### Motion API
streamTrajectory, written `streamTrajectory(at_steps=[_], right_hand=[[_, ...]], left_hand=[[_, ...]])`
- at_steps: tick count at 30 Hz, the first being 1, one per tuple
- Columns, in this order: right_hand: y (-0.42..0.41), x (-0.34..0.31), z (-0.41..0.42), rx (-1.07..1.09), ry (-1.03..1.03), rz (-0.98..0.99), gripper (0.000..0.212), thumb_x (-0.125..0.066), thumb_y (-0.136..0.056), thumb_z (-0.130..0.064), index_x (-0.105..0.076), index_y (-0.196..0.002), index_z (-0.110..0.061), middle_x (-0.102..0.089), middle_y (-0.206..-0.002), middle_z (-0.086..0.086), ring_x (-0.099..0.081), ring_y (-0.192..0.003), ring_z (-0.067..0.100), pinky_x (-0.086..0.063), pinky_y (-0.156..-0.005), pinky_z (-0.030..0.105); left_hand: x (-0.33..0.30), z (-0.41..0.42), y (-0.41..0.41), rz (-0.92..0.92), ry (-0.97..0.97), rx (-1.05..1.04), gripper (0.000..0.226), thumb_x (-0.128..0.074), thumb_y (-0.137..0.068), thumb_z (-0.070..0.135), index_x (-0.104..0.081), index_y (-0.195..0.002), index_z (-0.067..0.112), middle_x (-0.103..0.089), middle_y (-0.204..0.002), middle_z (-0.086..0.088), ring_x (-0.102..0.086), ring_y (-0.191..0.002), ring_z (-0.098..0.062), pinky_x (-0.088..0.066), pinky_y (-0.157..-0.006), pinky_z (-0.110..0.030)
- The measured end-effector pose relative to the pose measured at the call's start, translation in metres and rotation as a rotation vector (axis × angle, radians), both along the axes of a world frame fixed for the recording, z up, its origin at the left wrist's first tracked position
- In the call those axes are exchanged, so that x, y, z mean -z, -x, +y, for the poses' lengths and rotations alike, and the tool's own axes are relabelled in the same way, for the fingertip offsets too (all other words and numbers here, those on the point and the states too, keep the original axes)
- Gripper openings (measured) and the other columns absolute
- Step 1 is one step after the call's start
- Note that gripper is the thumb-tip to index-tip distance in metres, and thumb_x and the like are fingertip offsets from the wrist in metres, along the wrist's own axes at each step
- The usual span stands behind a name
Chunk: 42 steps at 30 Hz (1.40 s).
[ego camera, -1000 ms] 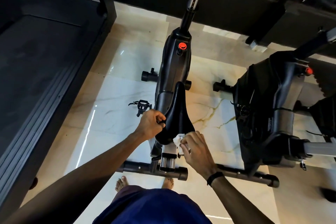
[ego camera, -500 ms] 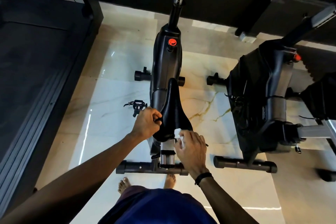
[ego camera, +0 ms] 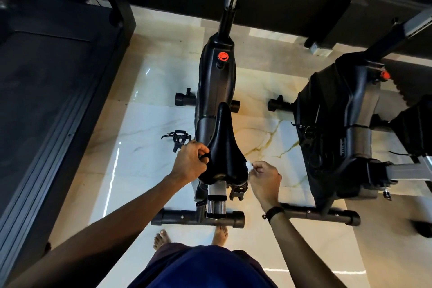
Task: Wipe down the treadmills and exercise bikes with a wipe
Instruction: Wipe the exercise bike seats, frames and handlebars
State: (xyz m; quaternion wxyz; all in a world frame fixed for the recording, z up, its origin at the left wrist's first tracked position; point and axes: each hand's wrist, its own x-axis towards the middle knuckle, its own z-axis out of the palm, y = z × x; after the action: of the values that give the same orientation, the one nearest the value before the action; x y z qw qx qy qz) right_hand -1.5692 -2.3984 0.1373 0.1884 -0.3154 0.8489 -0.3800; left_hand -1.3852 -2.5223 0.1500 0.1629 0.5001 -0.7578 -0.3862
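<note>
Glossy veined marble floor [ego camera: 145,152], smooth black leather-like saddle [ego camera: 224,145], brushed metal seat post [ego camera: 216,201].

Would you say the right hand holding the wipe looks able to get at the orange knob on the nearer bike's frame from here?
Probably yes: the right hand with the white wipe sits beside the black saddle, and nothing blocks the round orange knob beyond it.

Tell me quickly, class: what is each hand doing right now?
Left hand: closed, gripping the left edge of the bike seat.
Right hand: closed, pinching a white wipe at the seat's right rear edge.
</note>
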Motion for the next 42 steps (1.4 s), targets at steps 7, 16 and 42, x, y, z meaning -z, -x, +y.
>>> streamTrajectory(at_steps=[7,16,42], right_hand=[[0.017,-0.003,-0.050,-0.085,-0.042,-0.115,0.025,-0.057,-0.086,0.012,-0.075,-0.096,-0.001,-0.070,-0.090,0.004,-0.065,-0.084,0.015,-0.051,-0.079,0.011],[0.019,0.004,0.001,-0.263,0.125,-0.017,0.024,-0.065,-0.085,0.011,-0.071,-0.091,-0.012,-0.071,-0.090,-0.003,-0.066,-0.085,0.012,-0.050,-0.079,0.016],[0.035,-0.018,-0.117,-0.689,0.245,0.149,0.011,-0.071,-0.086,0.002,-0.073,-0.096,-0.003,-0.065,-0.093,0.006,-0.055,-0.085,0.008,-0.038,-0.078,0.002]], left_hand=[[0.003,0.000,0.000,0.020,-0.015,-0.033,0.021,-0.071,-0.081,-0.002,-0.073,-0.098,0.010,-0.064,-0.091,0.003,-0.055,-0.069,0.001,-0.041,-0.061,-0.001],[0.010,0.004,0.003,0.078,0.010,-0.107,0.024,-0.075,-0.075,-0.005,-0.072,-0.089,0.015,-0.065,-0.088,0.003,-0.058,-0.068,-0.004,-0.046,-0.066,-0.017],[0.014,0.021,0.005,0.168,-0.034,-0.289,0.020,-0.076,-0.078,-0.002,-0.074,-0.091,0.013,-0.067,-0.092,0.003,-0.063,-0.071,0.000,-0.042,-0.062,-0.006]])
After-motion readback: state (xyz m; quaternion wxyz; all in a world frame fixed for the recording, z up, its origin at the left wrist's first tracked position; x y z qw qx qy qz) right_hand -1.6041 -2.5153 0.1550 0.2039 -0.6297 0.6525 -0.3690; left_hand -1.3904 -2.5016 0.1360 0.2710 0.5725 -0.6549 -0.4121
